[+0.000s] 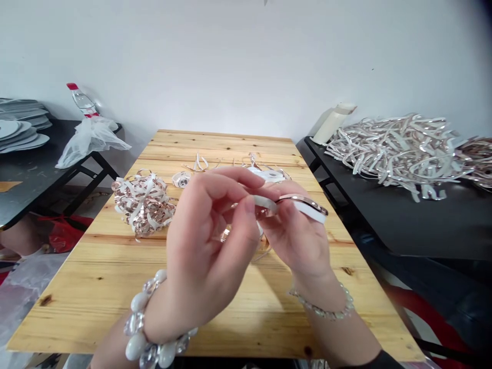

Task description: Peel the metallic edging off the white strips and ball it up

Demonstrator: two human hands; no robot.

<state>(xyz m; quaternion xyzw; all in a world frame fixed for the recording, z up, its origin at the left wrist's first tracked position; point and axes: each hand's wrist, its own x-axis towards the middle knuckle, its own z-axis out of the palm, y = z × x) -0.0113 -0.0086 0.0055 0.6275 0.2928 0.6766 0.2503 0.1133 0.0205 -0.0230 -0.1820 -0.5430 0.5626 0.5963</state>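
Note:
My left hand (209, 246) is closed, its thumb and fingers pinching a narrow white strip (265, 203). Beside it, my right hand (303, 246) grips a curved strip (307, 204), shiny rose-gold on one face and white on another, whose end sticks out to the right. The hands meet above the middle of the table, and whether the two strips are one piece is hidden by the fingers. Left of them lies a tangled heap of white and rose-gold curled strips (145, 202). Behind the hands are a small white roll-like piece (181, 179) and more loose strips, partly covered.
The wooden table (115, 287) stands against a white wall. On the right, a black table (415, 225) carries a large pile of shiny strips (400, 151) and a cream cylinder (333, 123). Grey discs (21, 136) and a bottle (82, 101) stand at left.

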